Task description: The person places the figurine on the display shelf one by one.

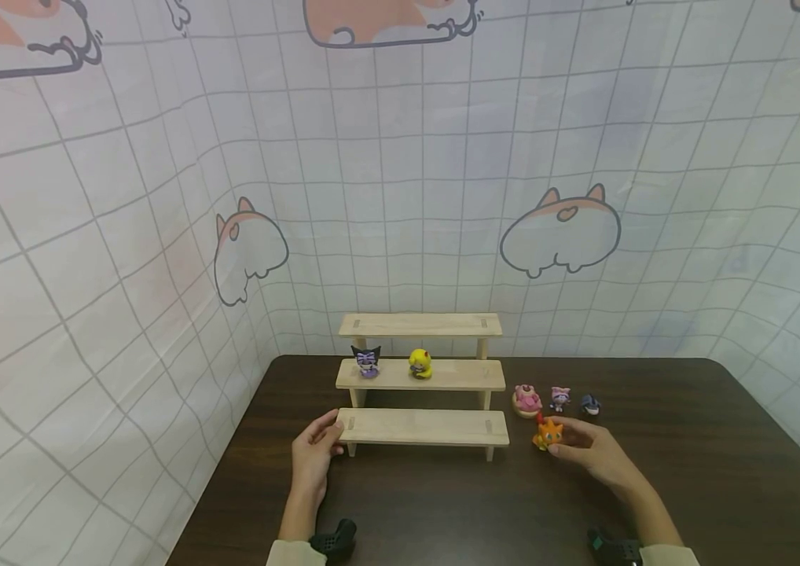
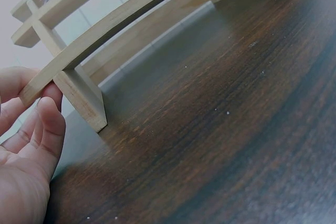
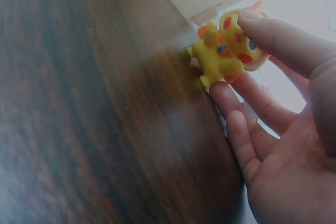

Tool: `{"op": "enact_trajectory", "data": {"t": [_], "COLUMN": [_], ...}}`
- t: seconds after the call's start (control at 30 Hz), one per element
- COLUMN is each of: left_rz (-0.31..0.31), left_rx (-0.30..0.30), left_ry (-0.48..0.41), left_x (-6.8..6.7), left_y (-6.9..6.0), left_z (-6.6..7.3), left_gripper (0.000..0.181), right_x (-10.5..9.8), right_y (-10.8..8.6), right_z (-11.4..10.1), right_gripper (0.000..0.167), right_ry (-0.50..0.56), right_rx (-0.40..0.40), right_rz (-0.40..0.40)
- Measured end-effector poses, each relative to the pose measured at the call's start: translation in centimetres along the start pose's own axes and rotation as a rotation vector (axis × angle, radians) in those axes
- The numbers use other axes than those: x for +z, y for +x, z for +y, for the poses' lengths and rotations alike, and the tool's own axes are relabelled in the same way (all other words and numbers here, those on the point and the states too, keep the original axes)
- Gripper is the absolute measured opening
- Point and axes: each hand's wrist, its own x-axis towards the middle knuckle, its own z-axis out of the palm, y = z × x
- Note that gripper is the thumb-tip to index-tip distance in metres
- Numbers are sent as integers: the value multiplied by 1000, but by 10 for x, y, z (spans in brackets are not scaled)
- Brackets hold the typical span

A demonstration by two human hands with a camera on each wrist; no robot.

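Note:
A three-tier light wooden stand [image 1: 423, 426] is on the dark table. My left hand [image 1: 317, 454] grips the left end of its lowest shelf; in the left wrist view that hand [image 2: 32, 129] has fingers around the shelf end [image 2: 39, 82]. To the right of the stand, my right hand [image 1: 594, 452] pinches an orange figurine [image 1: 549, 434]. The right wrist view shows its yellow front [image 3: 215, 59] between the thumb and fingers of my right hand [image 3: 283, 114]. On the middle shelf are a purple and black figurine [image 1: 368, 362] and a yellow one [image 1: 420, 364].
Behind the right hand stand a pink figurine [image 1: 526, 401], a small pink and purple one [image 1: 559, 398] and a dark blue one [image 1: 591, 405]. A white grid-patterned cloth [image 1: 414, 196] hangs behind the table [image 1: 442, 511].

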Motion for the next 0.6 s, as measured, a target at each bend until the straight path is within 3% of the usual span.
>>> {"op": "enact_trajectory", "data": {"t": [0.6], "left_rz": [12], "left_rx": [-2], "left_ry": [4], "left_x": [0], "left_y": [1], "left_z": [-1], "left_gripper": [39], "right_x": [-2], "right_y": [1], "right_z": [3], "right_gripper": [58], "right_ry": [-32], "right_rx": [-16], "right_rz": [-2]}}
